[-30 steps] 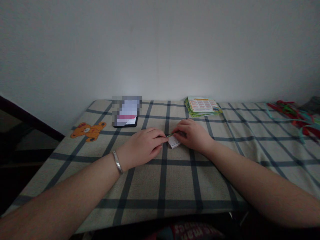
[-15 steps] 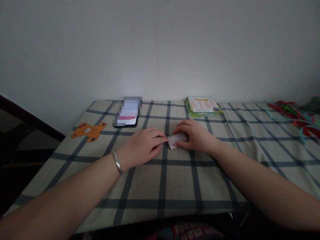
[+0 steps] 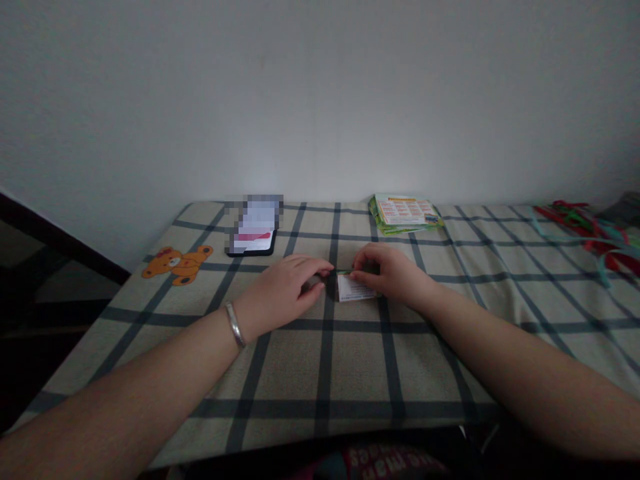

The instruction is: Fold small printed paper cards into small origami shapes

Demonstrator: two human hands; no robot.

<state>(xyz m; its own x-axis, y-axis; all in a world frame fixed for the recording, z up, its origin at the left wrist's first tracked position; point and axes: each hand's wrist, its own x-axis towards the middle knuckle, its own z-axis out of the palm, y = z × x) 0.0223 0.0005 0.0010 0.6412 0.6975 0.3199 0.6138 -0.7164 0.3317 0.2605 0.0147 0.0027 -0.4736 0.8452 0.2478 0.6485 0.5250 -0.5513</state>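
A small white printed card with lines of dark text lies at the middle of the table, its right part hidden under my right hand. The thumb of that hand rests on the card's upper edge while the other fingers curl round behind it. Just to the left, my left hand wears a silver bangle at the wrist. Its thumb and fingers are apart with nothing between them, and a narrow gap separates the fingertips from the card.
At the back stands a stack of green-edged printed leaflets. A phone with a lit, partly blurred screen lies back left, near an orange bear cutout. Red, green and pale blue ribbons are heaped at the right. A checked cloth covers the table.
My left fingertips have come off the card's left edge and spread from the thumb. The card has turned to lie straighter, and my right thumb has shifted up along it.
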